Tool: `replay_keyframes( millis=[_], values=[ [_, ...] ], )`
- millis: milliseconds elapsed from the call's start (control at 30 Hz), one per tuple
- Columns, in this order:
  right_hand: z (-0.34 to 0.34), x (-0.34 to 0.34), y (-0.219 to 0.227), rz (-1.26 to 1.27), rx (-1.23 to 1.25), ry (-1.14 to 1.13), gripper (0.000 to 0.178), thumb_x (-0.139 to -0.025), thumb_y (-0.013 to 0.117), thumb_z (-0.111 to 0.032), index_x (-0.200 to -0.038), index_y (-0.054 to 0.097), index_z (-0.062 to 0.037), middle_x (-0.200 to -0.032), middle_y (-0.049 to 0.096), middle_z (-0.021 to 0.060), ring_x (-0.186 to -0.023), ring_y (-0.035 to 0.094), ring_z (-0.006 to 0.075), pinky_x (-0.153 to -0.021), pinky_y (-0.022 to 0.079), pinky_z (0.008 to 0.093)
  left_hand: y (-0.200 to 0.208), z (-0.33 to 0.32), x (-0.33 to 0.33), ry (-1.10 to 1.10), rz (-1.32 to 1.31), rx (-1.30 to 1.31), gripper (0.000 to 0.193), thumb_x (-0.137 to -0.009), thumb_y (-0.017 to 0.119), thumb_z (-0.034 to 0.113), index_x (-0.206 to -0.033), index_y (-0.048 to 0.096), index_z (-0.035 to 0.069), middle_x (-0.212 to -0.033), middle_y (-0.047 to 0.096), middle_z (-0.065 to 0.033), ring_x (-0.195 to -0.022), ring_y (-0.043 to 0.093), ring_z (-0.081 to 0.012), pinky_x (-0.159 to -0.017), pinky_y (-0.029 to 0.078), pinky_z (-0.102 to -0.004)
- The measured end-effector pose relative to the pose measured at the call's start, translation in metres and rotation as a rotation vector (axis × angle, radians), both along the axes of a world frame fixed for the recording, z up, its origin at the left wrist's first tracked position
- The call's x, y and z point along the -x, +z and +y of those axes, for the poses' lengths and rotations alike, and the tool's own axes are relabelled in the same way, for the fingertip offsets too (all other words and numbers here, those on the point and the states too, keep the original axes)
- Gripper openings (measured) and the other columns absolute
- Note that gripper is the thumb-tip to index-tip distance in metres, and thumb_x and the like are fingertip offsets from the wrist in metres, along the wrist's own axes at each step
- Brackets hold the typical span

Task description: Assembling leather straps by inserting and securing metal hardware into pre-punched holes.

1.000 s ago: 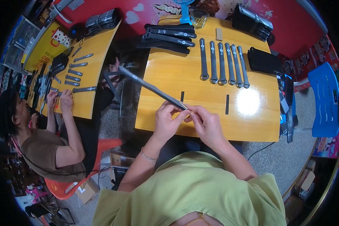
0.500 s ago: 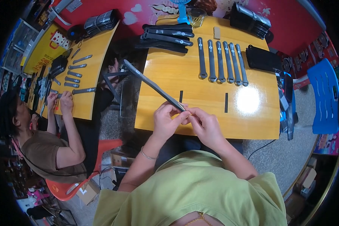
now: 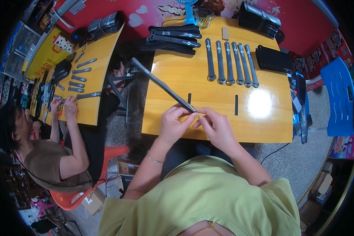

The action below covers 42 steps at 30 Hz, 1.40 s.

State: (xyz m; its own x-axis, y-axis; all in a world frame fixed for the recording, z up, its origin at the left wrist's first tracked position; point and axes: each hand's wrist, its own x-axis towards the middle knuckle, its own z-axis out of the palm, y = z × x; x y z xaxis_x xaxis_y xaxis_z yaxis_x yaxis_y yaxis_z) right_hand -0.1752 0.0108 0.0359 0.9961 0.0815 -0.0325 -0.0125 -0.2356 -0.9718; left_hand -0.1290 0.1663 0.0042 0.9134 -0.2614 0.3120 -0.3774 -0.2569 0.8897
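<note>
A long black strap (image 3: 159, 83) is in my left hand (image 3: 173, 125), gripped near its lower end between thumb and fingers. The rest of it sticks up and to the far left above the table edge. My right hand (image 3: 217, 129) is closed, its fingertips pinched at the strap's near end, close to the left thumb; the fingers partly hide that end. Two short black strips (image 3: 236, 105) lie flat on the wooden table (image 3: 165, 106), one right behind the left hand, the other to the right. Farther off, several dark grey straps (image 3: 220, 63) lie side by side in a row.
Piled black straps (image 3: 175, 40) lie at the table's back left. A black bundle (image 3: 275, 59) is at the right edge, a wrapped bundle (image 3: 259, 21) behind it. A tan block (image 3: 225, 34), glass cup (image 3: 204, 19) and blue fan (image 3: 189, 15) stand farther back. A co-worker (image 3: 47, 157) sits at the left table.
The right fingers have shifted slightly, their tips now a little apart from the left thumb. The strap has tilted a little and still rests in the left hand.
</note>
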Motion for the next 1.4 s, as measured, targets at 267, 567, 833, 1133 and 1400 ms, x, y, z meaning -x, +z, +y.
replay_keyframes(
  millis=[267, 567, 833, 1133, 1400],
  values=[
    [0.001, 0.005, -0.002, -0.187, 0.171, -0.087, 0.018, -0.087, 0.056, -0.005, -0.104, 0.061, -0.0032, -0.07, 0.066, 0.0121, -0.065, 0.067, 0.0248, -0.059, 0.052, 0.0323, 0.004, 0.002, 0.006, -0.091, -0.064, -0.047, 0.008, -0.081, 0.065, 0.006, -0.081, 0.063, -0.003, -0.076, 0.061, -0.014, -0.066, 0.059, -0.0231, -0.058, 0.046, -0.0317],
    [-0.001, -0.003, -0.005, -0.269, 0.191, -0.113, 0.014, -0.086, 0.057, -0.007, -0.097, 0.064, -0.0056, -0.071, 0.067, 0.0102, -0.064, 0.066, 0.0262, -0.057, 0.051, 0.0337, 0.006, 0.001, 0.004, -0.101, -0.01, -0.034, 0.01, -0.082, 0.062, 0.006, -0.078, 0.063, -0.003, -0.067, 0.06, -0.0118, -0.061, 0.058, -0.0192, -0.057, 0.045, -0.0287],
    [-0.001, -0.02, -0.007, -0.448, 0.378, -0.196, 0.014, -0.081, 0.06, -0.007, -0.094, 0.066, -0.0084, -0.07, 0.066, 0.0082, -0.063, 0.065, 0.0244, -0.053, 0.049, 0.034, 0.01, -0.008, 0.005, -0.025, 0.022, 0.06, 0.014, -0.084, 0.06, 0.005, -0.075, 0.06, -0.005, -0.068, 0.06, -0.0117, -0.06, 0.059, -0.0169, -0.055, 0.045, -0.0279],
    [-0.011, -0.027, 0.006, -0.5, 0.542, -0.057, 0.013, -0.077, 0.059, -0.008, -0.088, 0.066, -0.0094, -0.068, 0.065, 0.0084, -0.059, 0.064, 0.0252, -0.051, 0.049, 0.0348, 0.005, 0.013, -0.001, -0.12, 0.265, -0.025, 0.018, -0.089, 0.056, 0.009, -0.081, 0.06, -0.006, -0.072, 0.063, -0.0093, -0.066, 0.062, -0.0137, -0.061, 0.049, -0.0257],
    [-0.003, -0.006, 0.027, -0.294, 0.588, -0.015, 0.01, -0.081, 0.061, -0.009, -0.09, 0.065, -0.0056, -0.067, 0.063, 0.0144, -0.061, 0.063, 0.032, -0.054, 0.05, 0.0362, -0.007, 0.0, 0.012, -0.059, 0.289, 0.093, 0.018, -0.09, 0.058, 0.012, -0.09, 0.065, -0.004, -0.071, 0.065, -0.0081, -0.066, 0.063, -0.0128, -0.06, 0.049, -0.0256]
  ],
)
